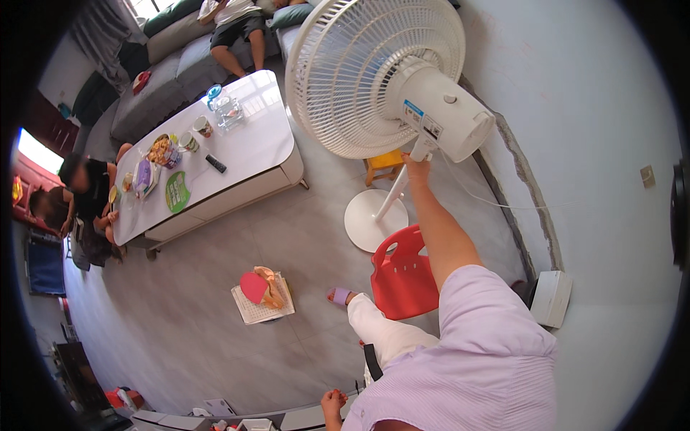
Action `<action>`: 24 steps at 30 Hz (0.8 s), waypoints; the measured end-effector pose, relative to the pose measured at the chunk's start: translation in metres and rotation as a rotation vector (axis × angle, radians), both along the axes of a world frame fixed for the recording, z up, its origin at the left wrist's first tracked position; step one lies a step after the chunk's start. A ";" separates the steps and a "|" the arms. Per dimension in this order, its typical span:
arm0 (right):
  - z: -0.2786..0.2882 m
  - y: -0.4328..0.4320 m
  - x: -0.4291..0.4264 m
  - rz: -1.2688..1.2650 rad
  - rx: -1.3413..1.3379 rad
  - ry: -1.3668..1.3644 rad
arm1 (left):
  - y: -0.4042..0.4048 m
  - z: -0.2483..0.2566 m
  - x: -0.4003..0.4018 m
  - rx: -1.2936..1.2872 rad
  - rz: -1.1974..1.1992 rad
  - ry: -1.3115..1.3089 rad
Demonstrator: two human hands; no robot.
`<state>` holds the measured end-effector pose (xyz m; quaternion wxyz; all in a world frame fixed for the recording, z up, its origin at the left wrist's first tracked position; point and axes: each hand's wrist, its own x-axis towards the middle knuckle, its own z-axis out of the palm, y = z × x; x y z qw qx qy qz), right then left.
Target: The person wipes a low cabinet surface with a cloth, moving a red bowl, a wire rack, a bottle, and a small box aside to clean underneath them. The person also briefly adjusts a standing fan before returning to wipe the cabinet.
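Note:
My right hand [418, 168] grips the white pole of a pedestal fan [396, 188] just under its motor housing [444, 110]. The fan's round guard [345, 86] is turned away from me, and its disc base [366, 218] rests on the floor. A thin white cord [485, 198] runs from the fan toward the wall. Below my outstretched arm stands a red plastic chair [401, 277], partly hidden by that arm. My left hand [334, 401] hangs low at my side with curled fingers; whether anything is inside them is unclear.
A white coffee table [259, 129] holds a pitcher [227, 110], cups, a snack tub [164, 151] and a remote control [215, 163]. On the floor lie papers [245, 307] and a red paddle-shaped item [253, 286]. A yellow stool [384, 161] stands behind the fan. People sit beyond the table.

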<state>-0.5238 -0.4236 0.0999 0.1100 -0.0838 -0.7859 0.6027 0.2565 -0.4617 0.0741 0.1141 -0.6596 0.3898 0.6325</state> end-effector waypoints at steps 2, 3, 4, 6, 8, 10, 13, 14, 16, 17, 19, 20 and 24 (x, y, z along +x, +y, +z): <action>0.003 -0.002 0.004 0.000 -0.015 -0.009 | -0.003 0.002 -0.002 0.011 0.003 0.023; 0.003 -0.005 0.008 0.002 -0.050 -0.009 | -0.004 0.003 0.000 0.015 0.008 0.034; 0.005 -0.007 0.011 0.005 -0.085 -0.009 | -0.005 0.003 0.001 0.014 0.018 0.039; 0.004 -0.007 0.008 -0.018 -0.107 0.035 | -0.009 0.000 0.003 0.015 0.033 0.051; -0.001 0.005 0.002 -0.043 -0.097 0.039 | -0.016 -0.005 0.005 0.030 0.011 0.082; 0.002 -0.003 0.008 -0.027 -0.068 -0.019 | -0.013 -0.001 0.007 0.022 0.026 0.077; 0.004 -0.005 0.009 -0.006 -0.055 -0.077 | -0.010 0.004 0.010 0.001 0.026 0.053; 0.003 -0.005 0.009 -0.007 -0.059 -0.053 | -0.009 0.005 0.011 -0.001 0.020 0.052; -0.001 -0.002 0.006 -0.014 -0.064 0.003 | -0.010 0.006 0.011 -0.002 0.010 0.056; -0.003 -0.001 0.004 -0.011 -0.087 0.019 | -0.009 0.007 0.011 -0.002 0.009 0.058; -0.003 -0.004 0.004 0.007 -0.136 0.047 | -0.008 0.005 0.016 -0.002 0.019 0.066; -0.003 -0.003 0.005 0.031 -0.157 0.021 | -0.008 0.004 0.019 -0.001 0.023 0.073; 0.002 0.003 0.006 0.161 -0.161 -0.016 | -0.004 0.003 0.026 -0.006 0.043 0.051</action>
